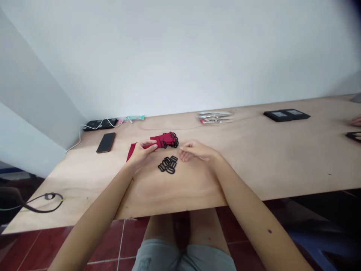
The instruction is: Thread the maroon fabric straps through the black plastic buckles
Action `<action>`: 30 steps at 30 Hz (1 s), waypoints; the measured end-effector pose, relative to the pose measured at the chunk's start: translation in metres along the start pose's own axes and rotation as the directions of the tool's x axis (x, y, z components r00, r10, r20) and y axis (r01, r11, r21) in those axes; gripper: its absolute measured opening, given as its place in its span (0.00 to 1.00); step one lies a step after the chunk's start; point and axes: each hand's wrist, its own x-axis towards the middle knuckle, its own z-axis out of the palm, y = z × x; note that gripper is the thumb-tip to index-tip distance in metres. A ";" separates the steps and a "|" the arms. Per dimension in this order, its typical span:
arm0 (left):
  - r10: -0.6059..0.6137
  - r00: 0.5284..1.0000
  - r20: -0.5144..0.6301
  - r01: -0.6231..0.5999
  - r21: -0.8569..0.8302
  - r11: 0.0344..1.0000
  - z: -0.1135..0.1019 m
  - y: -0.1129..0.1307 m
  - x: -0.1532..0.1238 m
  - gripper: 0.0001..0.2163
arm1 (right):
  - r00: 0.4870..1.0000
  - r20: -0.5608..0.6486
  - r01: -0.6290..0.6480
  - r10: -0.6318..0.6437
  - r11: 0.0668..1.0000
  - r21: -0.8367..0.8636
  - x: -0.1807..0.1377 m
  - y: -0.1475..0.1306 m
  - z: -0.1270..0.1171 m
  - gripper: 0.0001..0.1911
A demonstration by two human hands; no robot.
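Since I only have the head cam, I'm reading grip by eye: left hand (140,153) is closed on the red strap (162,141), fingers curled over its near part, free tail out to the left. Right hand (197,151) is open and relaxed, fingertips just beside the loose rings (168,164), touching nothing I can see. Strap sits mid-bench (254,165), with black rings (173,140) threaded on its far end. It looks like soft, light cloth and will flop, so I'd hold the bunched body, not the tail. Threaded rings look like stiff, light plastic and may slide along it. Loose rings lie in a small heap between the hands; they look thin and smooth, easy to scatter, so I'd pinch one by its rim. Farther out: phone (106,142) left of the strap, black box (100,124) with white cable (97,127) near the back-left corner, packets (216,117) at the back edge, black cases (286,114) back right. Another person's hand (356,121) shows at the right edge.
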 end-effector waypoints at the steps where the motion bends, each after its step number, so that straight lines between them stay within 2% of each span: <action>1: -0.013 1.000 0.002 0.013 -0.011 1.000 0.001 0.001 0.000 0.19 | 0.979 -0.160 0.122 -0.127 0.992 -0.045 0.008 0.005 0.000 0.23; 2: -0.025 1.000 0.002 0.025 -0.018 1.000 0.001 0.001 -0.001 0.20 | 0.927 -0.298 0.192 -0.228 0.971 -0.145 0.017 0.010 0.000 0.21; 4: -0.041 0.999 0.000 0.041 -0.037 0.998 0.002 0.001 -0.001 0.20 | 0.808 -0.461 0.248 -0.367 0.922 -0.298 0.030 0.017 0.002 0.19; 6: -0.045 0.999 0.010 0.045 -0.059 0.997 0.002 0.000 -0.001 0.20 | 0.741 -0.520 0.297 -0.426 0.901 -0.316 0.037 0.020 0.007 0.18; 8: -0.037 0.999 0.030 0.039 -0.081 0.996 0.003 0.000 -0.002 0.20 | 0.716 -0.494 0.357 -0.493 0.867 -0.349 0.037 0.018 0.017 0.17; 11: -0.026 0.997 0.067 0.032 -0.090 0.995 0.006 0.001 -0.005 0.18 | 0.725 -0.349 0.461 -0.594 0.795 -0.395 0.031 0.009 0.037 0.16; 13: -0.026 0.995 0.093 0.034 -0.085 0.996 0.010 0.003 -0.008 0.17 | 0.714 -0.284 0.527 -0.640 0.758 -0.385 0.027 0.003 0.050 0.21; 16: -0.015 0.994 0.104 0.023 -0.077 0.997 0.014 0.006 -0.011 0.15 | 0.714 -0.230 0.564 -0.661 0.738 -0.371 0.027 -0.002 0.062 0.20; 20: -0.033 0.994 0.102 0.048 -0.142 0.989 0.015 0.006 -0.009 0.15 | 0.739 -0.293 0.520 -0.607 0.790 -0.324 0.031 0.000 0.065 0.20; 24: -0.049 0.992 0.114 0.075 -0.243 0.967 0.014 0.003 -0.007 0.15 | 0.709 -0.361 0.537 -0.606 0.796 -0.280 0.033 0.003 0.064 0.18; 27: -0.052 0.992 0.117 0.081 -0.261 0.962 0.015 0.003 -0.007 0.13 | 0.699 -0.410 0.545 -0.586 0.808 -0.224 0.033 0.002 0.067 0.22; 30: -0.054 0.994 0.100 0.078 -0.251 0.965 0.018 0.003 -0.009 0.14 | 0.698 -0.377 0.585 -0.609 0.788 -0.191 0.031 -0.001 0.072 0.24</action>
